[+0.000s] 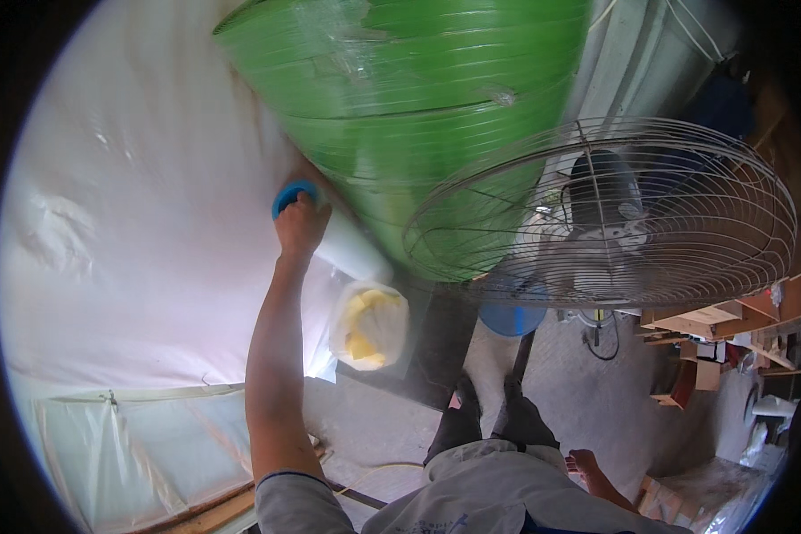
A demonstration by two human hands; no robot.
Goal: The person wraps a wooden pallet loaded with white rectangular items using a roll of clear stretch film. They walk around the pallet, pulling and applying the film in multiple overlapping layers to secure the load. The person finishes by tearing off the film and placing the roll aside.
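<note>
My left arm reaches forward, and my left hand (301, 227) is closed with its fingers hooked over a blue ring (287, 198), which looks like a roll of tape or the end of a roll. Right beside that hand a white cylindrical roll (356, 249) lies along the foot of a big green wrapped bundle (400, 116). Under the ring spreads a pale, film-covered surface (151, 205). Low at my right side hangs my right hand (582, 462), away from these things, fingers loosely bent and apart, with nothing seen in it.
Nearer than the roll stands a clear bag with yellow contents (365, 327). A large wire-caged fan (601, 214) takes up the right side, above a blue round object (512, 319). Wooden boxes (712, 320) are stacked far right; a film-covered panel (142, 445) is at lower left.
</note>
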